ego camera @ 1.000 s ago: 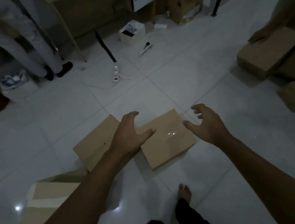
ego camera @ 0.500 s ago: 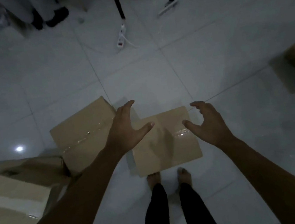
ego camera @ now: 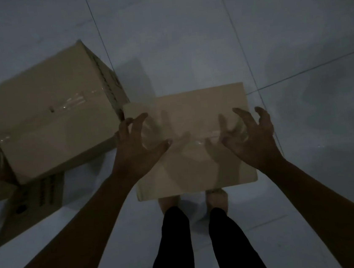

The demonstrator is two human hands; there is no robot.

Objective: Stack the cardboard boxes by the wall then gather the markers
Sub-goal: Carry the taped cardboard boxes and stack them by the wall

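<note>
Head view, dim light, looking straight down at pale tiled floor (ego camera: 182,34). Flat cardboard box (ego camera: 194,171) lies on floor just in front of bare feet (ego camera: 215,196). Left hand (ego camera: 137,151) and right hand (ego camera: 252,138) hover over its top, fingers (ego camera: 139,121) spread and curled, released, grasping nothing. Taller taped box (ego camera: 48,117) stands just left, corner close to flat box. More cardboard (ego camera: 33,200) at left edge. No markers visible.
</note>
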